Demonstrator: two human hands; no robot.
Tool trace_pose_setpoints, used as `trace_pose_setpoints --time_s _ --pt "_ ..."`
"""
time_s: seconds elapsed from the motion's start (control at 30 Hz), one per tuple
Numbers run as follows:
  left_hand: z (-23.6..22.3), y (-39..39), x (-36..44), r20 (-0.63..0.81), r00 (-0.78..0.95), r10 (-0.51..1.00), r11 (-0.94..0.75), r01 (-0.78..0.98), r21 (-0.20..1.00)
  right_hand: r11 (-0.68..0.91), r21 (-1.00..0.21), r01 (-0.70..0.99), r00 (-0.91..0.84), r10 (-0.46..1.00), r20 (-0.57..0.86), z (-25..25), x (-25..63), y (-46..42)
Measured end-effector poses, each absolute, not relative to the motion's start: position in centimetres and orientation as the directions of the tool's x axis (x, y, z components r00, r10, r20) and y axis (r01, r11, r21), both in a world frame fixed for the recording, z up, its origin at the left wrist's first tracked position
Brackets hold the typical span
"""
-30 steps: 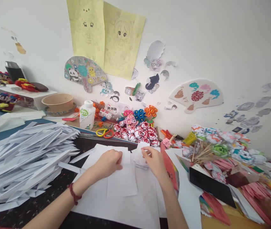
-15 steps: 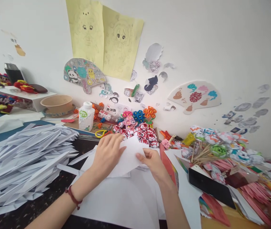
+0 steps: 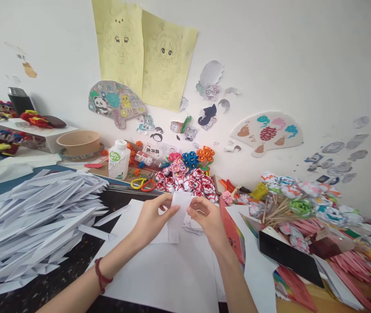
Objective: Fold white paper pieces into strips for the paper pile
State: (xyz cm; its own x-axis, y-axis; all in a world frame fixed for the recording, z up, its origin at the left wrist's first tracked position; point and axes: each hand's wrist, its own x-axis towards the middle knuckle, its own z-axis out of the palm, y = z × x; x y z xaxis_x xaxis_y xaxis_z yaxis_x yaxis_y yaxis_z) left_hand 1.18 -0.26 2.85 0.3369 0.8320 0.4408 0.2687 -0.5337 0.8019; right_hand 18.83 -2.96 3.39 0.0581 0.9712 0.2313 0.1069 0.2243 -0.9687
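Note:
A small sheet of white paper [image 3: 181,203], looking narrow and possibly folded, is held up between my two hands. My left hand [image 3: 157,216] pinches its left edge between thumb and fingers. On the opposite edge, my right hand [image 3: 206,213] is closed in a pinch with the fingers curled behind. Below the hands lies a stack of small white papers [image 3: 193,226], partly covered by my right hand. Large white sheets [image 3: 159,274] cover the table under my wrists.
Folded white paper strips [image 3: 41,221] are heaped at left. A white bottle [image 3: 119,160], scissors [image 3: 142,183] and red-and-white paper flowers [image 3: 188,180] stand or lie behind the hands. At right are a black phone [image 3: 289,256] and flowers on sticks [image 3: 299,204].
The paper was wider and tilted, with my left hand flat over it. Now it looks narrower and more upright; my left hand has come lower and pinches its edge.

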Motion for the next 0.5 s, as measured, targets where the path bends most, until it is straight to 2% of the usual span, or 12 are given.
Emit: trace_pose_setpoints --time_s 0.07,0.23,0.5 --pt "3.02 -0.28 1.19 0.408 0.347 0.844 -0.491 0.198 0.848 0.215 -0.970 0.117 0.112 0.967 0.228 3.14 18.80 -2.79" --pt "2.77 -0.20 1.38 0.346 0.361 0.866 -0.421 0.153 0.894 0.236 -0.963 0.126 0.050 0.968 0.244 2.83 18.22 -2.87" --pt "2.82 -0.25 1.42 0.286 0.351 0.892 -0.315 0.027 0.949 0.219 -0.957 0.189 0.084 0.968 0.238 3.20 18.03 -3.22"
